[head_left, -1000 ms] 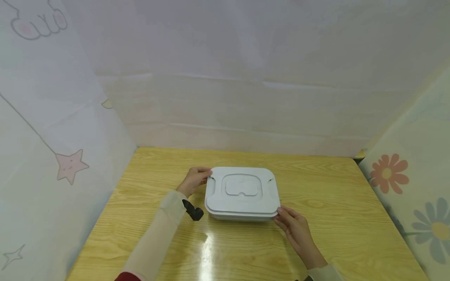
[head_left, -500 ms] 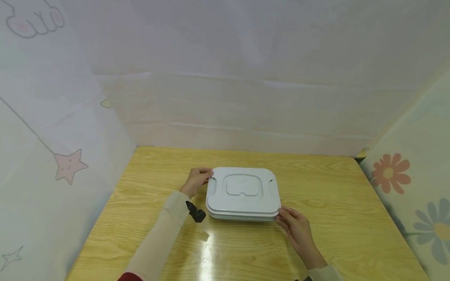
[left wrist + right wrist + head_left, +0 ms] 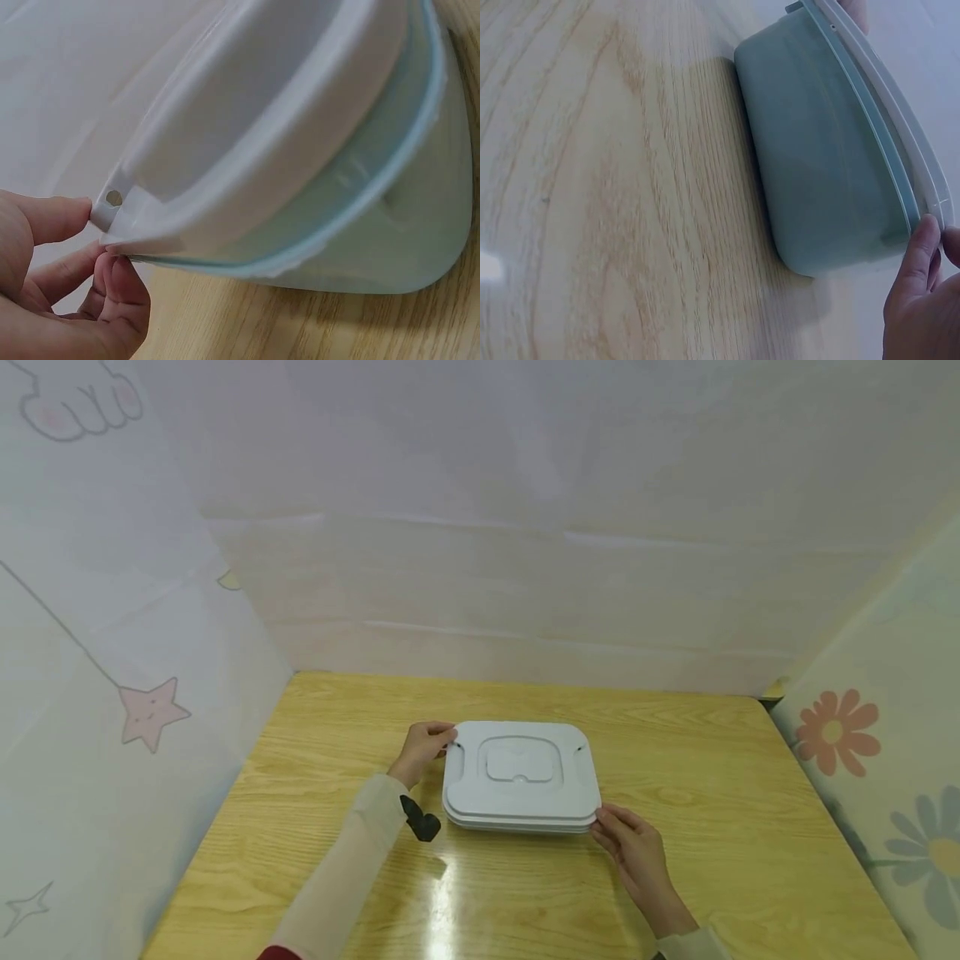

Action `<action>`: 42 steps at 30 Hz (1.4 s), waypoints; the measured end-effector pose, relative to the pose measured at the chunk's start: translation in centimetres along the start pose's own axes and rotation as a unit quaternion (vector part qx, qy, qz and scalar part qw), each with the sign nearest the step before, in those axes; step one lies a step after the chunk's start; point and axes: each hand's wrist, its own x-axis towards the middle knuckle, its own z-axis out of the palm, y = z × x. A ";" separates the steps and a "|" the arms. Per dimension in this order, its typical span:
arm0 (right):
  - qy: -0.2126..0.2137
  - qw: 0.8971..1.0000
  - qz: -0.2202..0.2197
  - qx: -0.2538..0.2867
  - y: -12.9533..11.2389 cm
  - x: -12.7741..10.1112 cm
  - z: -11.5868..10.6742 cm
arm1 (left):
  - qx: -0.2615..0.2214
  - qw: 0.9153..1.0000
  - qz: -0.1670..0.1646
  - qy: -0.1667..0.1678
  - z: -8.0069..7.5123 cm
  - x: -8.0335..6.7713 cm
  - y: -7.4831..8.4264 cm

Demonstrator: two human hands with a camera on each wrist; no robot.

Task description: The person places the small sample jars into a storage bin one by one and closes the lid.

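Note:
A flat container [image 3: 521, 822] with a pale green base [image 3: 821, 172] and a white lid [image 3: 520, 772] sits on the wooden table [image 3: 720, 827]. My left hand [image 3: 424, 746] pinches the lid's far left corner [image 3: 112, 214] between thumb and fingers. My right hand [image 3: 627, 843] touches the lid's near right corner, its fingertips [image 3: 924, 234] on the rim. The lid rests on the base, a thin gap showing at its left edge in the left wrist view.
White curtain walls with printed stars [image 3: 152, 713] and flowers [image 3: 830, 732] enclose the table on three sides. A black wrist strap [image 3: 418, 820] shows on my left sleeve. Bare wood lies around the container.
The container and both hands have shifted slightly to the right and the lid sits a little lower on the base. Both hands keep the same corners.

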 end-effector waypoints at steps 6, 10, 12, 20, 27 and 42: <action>0.002 1.000 0.005 -0.002 0.4 0.1 -0.1 | 0.001 1.000 0.004 0.006 0.0 -0.3 -0.3; 0.003 1.000 -0.001 -0.009 0.5 0.0 -0.1 | 0.006 1.000 0.009 0.006 0.0 -0.5 -0.4; 0.002 1.000 -0.004 -0.013 0.5 0.0 -0.1 | 0.005 1.000 0.010 0.005 -0.1 -0.5 -0.4; 0.005 0.999 -0.013 -0.047 0.3 0.3 0.0 | 0.010 1.000 0.014 -0.005 -0.3 -0.5 -0.5; 0.002 0.995 -0.042 -0.095 -0.6 1.1 -0.8 | 0.035 0.999 0.026 -0.017 -1.0 -0.9 -0.3; -0.056 0.886 -0.173 -0.426 -7.9 5.2 -2.2 | 0.203 0.972 0.120 -0.024 -4.9 -0.8 2.5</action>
